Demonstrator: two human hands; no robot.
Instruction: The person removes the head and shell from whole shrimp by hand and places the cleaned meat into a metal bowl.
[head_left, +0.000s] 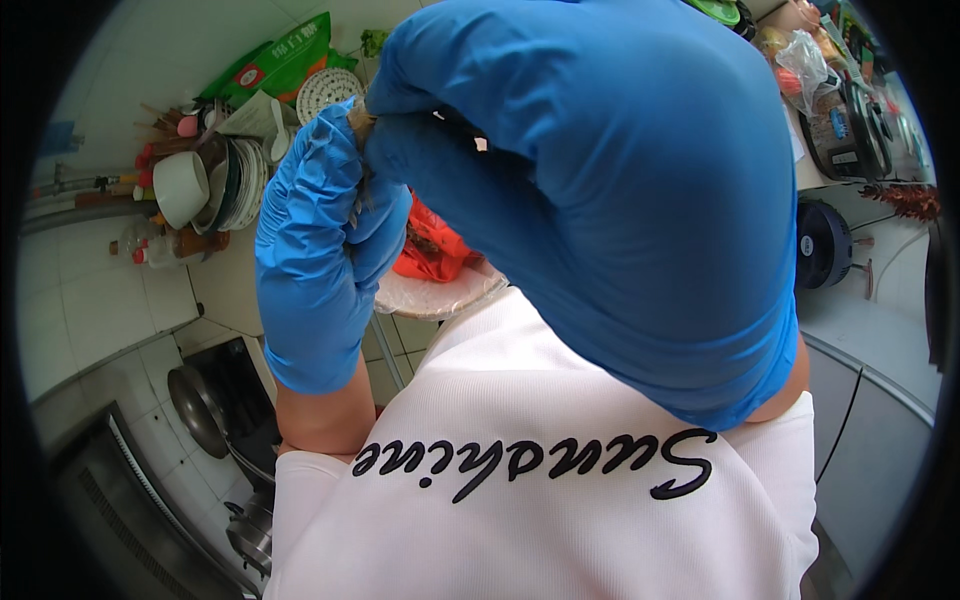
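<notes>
Both of my hands wear blue disposable gloves and are raised close to the camera. A small, brownish, partly translucent thing with thin leg-like strands, apparently a raw shrimp (363, 124), is held between them. My left hand (315, 240) is curled around it, with strands showing between the fingers. The thumb and index fingertips of my right hand (592, 172) pinch its upper end. Most of it is hidden by the gloves. Below and behind the hands, an open red plastic bag (437, 259) with dark contents lies on a round surface (409, 300) covered in clear plastic film.
On the left counter are stacked plates (247, 184), a white bowl (180, 187), bottles (176, 247), a perforated white disc (328, 91) and a green printed bag (289, 60). A frying pan (196, 409) is lower left. At right are a dark fan (821, 244) and a clear plastic bag (806, 67).
</notes>
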